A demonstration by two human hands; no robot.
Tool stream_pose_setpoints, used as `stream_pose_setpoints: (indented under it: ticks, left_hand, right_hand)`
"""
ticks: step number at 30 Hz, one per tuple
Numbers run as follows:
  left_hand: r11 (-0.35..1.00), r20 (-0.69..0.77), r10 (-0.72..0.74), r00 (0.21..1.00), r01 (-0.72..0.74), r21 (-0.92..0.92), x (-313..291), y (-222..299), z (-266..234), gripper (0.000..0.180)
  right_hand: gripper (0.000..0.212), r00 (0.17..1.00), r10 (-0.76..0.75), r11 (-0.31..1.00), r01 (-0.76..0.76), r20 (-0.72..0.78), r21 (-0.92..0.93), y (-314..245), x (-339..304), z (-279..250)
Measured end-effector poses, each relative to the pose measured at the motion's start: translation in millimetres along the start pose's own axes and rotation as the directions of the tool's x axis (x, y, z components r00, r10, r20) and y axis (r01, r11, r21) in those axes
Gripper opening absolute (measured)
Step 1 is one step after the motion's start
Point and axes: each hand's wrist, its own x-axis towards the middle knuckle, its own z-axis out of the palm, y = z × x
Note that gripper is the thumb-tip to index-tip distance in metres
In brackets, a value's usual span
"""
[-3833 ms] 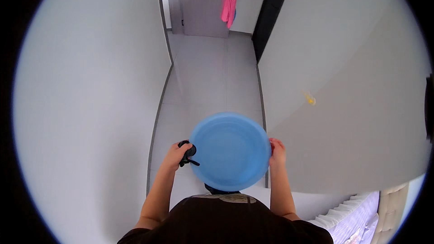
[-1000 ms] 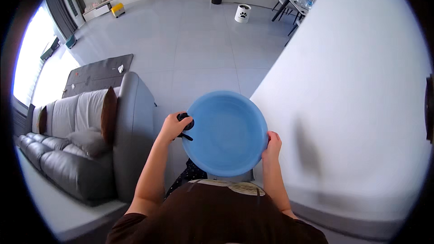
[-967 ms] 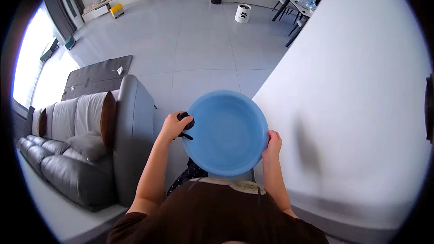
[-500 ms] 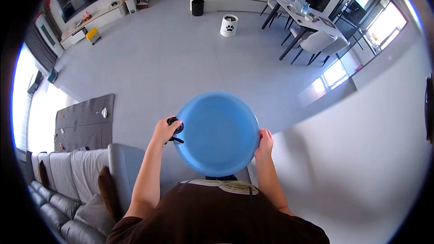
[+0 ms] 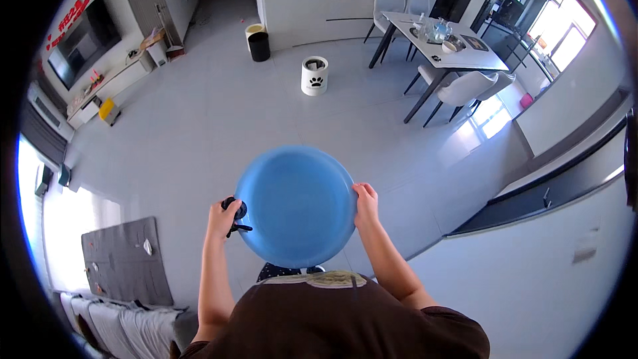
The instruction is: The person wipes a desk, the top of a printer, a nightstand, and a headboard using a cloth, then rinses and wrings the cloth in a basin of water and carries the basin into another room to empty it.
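Observation:
A round blue plastic basin [image 5: 296, 206] is held out in front of my body, and I look down into its bare inside. My left hand [image 5: 222, 218] is closed at the basin's left rim, together with a small black object [image 5: 235, 208] that has a rounded top and a thin prong; its kind I cannot make out. On the opposite side, my right hand [image 5: 365, 203] grips the right rim, thumb on top and the other fingers mostly hidden.
Ahead on the tiled floor stands a white paw-print bin [image 5: 314, 76], with a black bin [image 5: 260, 46] behind it. A dining table [image 5: 458, 53] with chairs is at the far right. To the left lie a grey mat [image 5: 126, 259] and a sofa [image 5: 126, 329]. A white wall [image 5: 518, 292] runs along the right.
I have moved forward with the basin. The sofa and mat have slipped lower in view, and a dark door shows at the right. Both hands keep their hold.

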Motion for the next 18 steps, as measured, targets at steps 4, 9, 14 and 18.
stream_pose_setpoints:
  ticks: [4,9,14,18]
  left_hand:
    - [1.0,0.023,0.024,0.999,-0.024,-0.005,146.7,44.0,33.4,0.024]
    - [0.999,0.051,0.051,0.997,-0.05,-0.018,320.9,67.8,69.4,0.027]
    - [0.973,0.045,-0.005,0.999,-0.006,0.231,476.5,96.0,96.2,0.043]
    - [0.916,0.026,-0.071,0.997,0.055,0.397,568.8,134.0,121.3,0.053]
  right_hand:
    - [0.005,0.995,-0.087,0.994,0.084,-0.04,-0.071,-32.3,121.4,67.9]
    - [0.005,0.974,-0.16,0.987,0.157,-0.159,-0.037,-26.6,254.0,136.4]
    - [0.008,0.963,-0.211,0.974,0.193,-0.166,-0.119,-55.0,377.3,209.9]
    - [0.008,0.971,-0.185,0.979,0.168,-0.149,-0.117,-61.3,487.2,259.2]
